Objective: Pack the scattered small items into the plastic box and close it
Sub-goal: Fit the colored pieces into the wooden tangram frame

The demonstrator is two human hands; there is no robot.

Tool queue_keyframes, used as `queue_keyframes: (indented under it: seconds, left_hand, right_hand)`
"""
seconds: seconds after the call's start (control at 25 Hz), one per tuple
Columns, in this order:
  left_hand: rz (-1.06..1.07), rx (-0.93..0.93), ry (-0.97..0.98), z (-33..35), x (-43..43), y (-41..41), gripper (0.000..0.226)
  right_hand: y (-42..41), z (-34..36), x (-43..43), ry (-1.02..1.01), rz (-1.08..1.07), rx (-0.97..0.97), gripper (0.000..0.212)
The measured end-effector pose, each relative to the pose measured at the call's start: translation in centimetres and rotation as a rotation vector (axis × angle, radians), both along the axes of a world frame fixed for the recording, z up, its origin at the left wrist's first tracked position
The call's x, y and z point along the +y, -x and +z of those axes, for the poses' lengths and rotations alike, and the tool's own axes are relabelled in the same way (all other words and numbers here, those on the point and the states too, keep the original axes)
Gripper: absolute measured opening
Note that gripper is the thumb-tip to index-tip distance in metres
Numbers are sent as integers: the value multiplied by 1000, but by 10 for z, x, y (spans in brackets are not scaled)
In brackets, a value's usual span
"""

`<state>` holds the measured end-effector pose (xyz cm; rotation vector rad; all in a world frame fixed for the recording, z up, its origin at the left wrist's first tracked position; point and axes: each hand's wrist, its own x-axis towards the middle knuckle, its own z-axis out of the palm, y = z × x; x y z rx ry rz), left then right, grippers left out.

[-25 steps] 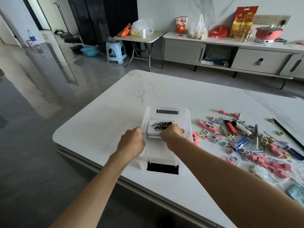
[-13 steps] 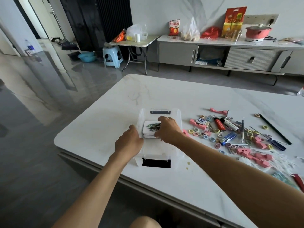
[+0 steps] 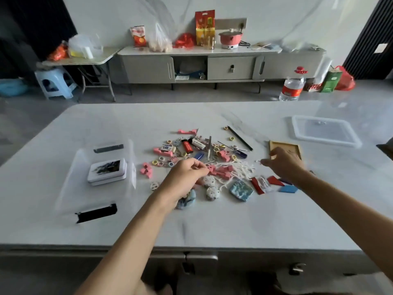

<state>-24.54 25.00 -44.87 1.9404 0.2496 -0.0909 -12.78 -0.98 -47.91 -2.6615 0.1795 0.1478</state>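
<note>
**Two hands off the box, now over the pile**

Both hands were at the plastic box half a second ago, seating the tin. Now both are clear of it, and the view has swung right to the scattered small items.

- Box: left side of the desk, open, only the tin inside, well apart from both hands.
- Left hand: fingers bunched at the pink blocks. It's blurred, so I can't tell if they have one pinched.
- Right hand: fingers loose and released, holding nothing, tips near a small white bit.
- Lid: flat at the far right of the desk, untouched.

My read: the tin is done and the bulk pickup is just starting. Nearly all the items are still out, so closing is a long way off.
</note>
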Motion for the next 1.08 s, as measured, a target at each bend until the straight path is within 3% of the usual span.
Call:
queue_keyframes:
  seconds: [0.12, 0.2, 0.36, 0.48, 0.56, 0.72, 0.76, 0.84, 0.92, 0.96, 1.04, 1.08]
  left_hand:
    - [-22, 19, 45, -29, -40, -31, 7]
    - [-30, 22, 39, -47, -54, -47, 10]
    - [-61, 34, 64, -72, -65, -70, 11]
    - [-80, 28, 105, -78, -70, -75, 10]
    - [-50, 15, 218, -78, -78, -75, 12]
    - [74, 154, 627, -74, -98, -77, 26]
    - [76, 178, 651, -75, -103, -77, 26]
    - [114, 158, 476, -80, -112, -77, 19]
    - [205, 76, 274, -88, -118, -77, 13]
    - [247, 58, 252, -89, -119, -76, 11]
    - [271, 67, 306, -90, -122, -75, 8]
    - [262, 87, 343, -90, -125, -75, 9]
  right_hand:
    - [-45, -29, -57, 153, -170, 93, 93]
    - [-72, -45, -68, 118, -210, 148, 105]
    - [-108, -73, -59, 120, -231, 203, 111]
    - [-109, -70, -49, 220, -250, 143, 96]
    - [-98, -52, -44, 91, -207, 80, 85]
    - [-28, -26, -17, -150, 3, -57, 109]
    - [-3, -29, -5, -195, 67, -48, 115]
    - [36, -41, 10, -244, 198, -30, 119]
    - [42, -50, -4, -318, 252, -31, 105]
    - [34, -53, -24, -338, 199, -87, 88]
    - [12, -60, -79, -179, -36, -219, 54]
    - [4, -65, -106, -34, -132, -224, 48]
